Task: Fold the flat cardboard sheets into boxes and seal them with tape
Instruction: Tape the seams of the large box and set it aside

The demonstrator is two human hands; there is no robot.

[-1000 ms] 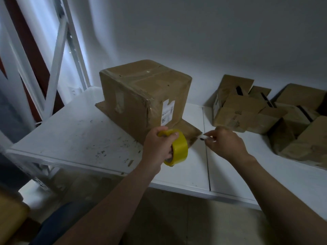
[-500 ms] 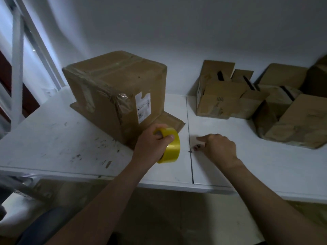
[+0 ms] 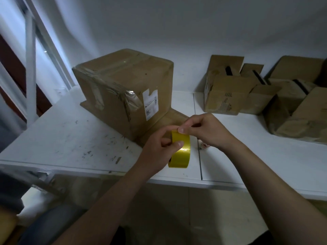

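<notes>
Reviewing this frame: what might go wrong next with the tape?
1. The right hand pinches at the top of the roll, which the left hand grips; the tape end may slip or tear unevenly.
2. The roll is held near the front edge of the table, so a fumble might send it over the edge.

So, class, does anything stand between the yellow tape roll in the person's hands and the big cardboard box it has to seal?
Nothing visible does. The left hand grips the tape roll, the right hand pinches its top edge, and the box stands behind; only the box's own flap lies on the table between them.
</notes>
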